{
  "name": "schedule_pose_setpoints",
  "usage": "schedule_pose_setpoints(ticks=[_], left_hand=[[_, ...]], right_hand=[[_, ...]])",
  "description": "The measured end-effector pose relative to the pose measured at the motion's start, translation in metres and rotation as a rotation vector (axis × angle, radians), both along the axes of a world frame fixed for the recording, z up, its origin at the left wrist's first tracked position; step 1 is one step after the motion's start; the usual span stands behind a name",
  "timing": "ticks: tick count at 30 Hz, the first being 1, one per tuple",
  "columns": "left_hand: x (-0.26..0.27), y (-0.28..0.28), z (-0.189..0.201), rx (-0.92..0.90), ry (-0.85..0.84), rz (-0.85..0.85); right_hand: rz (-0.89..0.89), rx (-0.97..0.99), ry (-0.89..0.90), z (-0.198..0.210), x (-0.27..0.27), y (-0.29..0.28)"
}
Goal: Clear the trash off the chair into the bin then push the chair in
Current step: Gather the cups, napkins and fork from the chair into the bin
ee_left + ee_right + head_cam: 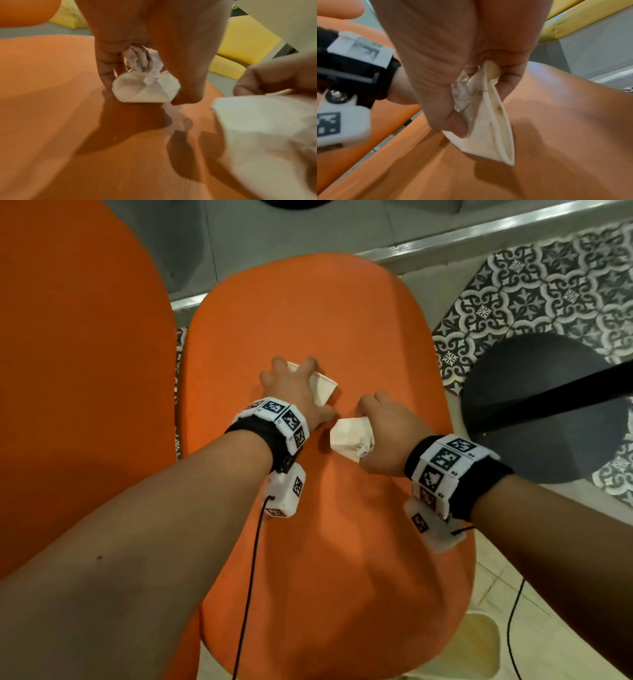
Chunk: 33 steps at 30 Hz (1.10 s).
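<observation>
Two crushed paper cups are on the orange chair seat (318,313), one in each hand. The left hand (294,392) curls its fingers and thumb round a flattened white paper cup (322,388) with crumpled paper stuffed in its mouth, the cup touching the seat. The right hand (387,436) pinches a second flattened, stained paper cup (349,436) together with a crinkled clear wrapper (462,96), just beside the first. No readable writing shows on either cup. Both wrists carry bands with black-and-white marker squares.
</observation>
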<state>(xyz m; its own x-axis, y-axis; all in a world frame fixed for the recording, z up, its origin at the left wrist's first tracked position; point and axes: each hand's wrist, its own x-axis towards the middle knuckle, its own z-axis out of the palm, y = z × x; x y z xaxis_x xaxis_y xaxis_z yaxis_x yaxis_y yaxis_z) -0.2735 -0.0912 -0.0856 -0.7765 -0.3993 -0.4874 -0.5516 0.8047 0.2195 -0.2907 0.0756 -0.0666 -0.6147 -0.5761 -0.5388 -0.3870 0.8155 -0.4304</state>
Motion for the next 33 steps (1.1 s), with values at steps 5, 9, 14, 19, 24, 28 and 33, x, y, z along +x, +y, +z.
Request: schedule_pose_setpoints(ticks=[5, 9, 14, 19, 24, 28, 33], left_hand=[[0.055, 0.022, 0.039, 0.088, 0.177, 0.128], [0.116, 0.079, 0.079, 0.142, 0.335, 0.064], [0.212, 0.182, 0.096, 0.394, 0.473, -0.007], [0.303, 0.268, 0.047, 0.477, 0.495, -0.129], [0.367, 0.313, -0.039, 0.489, 0.338, -0.212], [0.385, 0.328, -0.122, 0.430, 0.231, -0.158], [0.378, 0.341, -0.212, 0.470, -0.126, -0.179]], right_hand=[[-0.169, -0.191, 0.032, 0.017, 0.033, 0.055], [-0.298, -0.296, 0.044, 0.036, 0.081, 0.111], [-0.381, -0.338, 0.062, 0.040, 0.167, 0.203], [-0.460, -0.279, 0.017, -0.003, 0.259, 0.294], [-0.489, -0.178, 0.026, -0.076, 0.318, 0.339], [-0.494, -0.118, 0.126, -0.155, 0.343, 0.346], [-0.326, 0.179, -0.064, -0.253, 0.358, 0.334]])
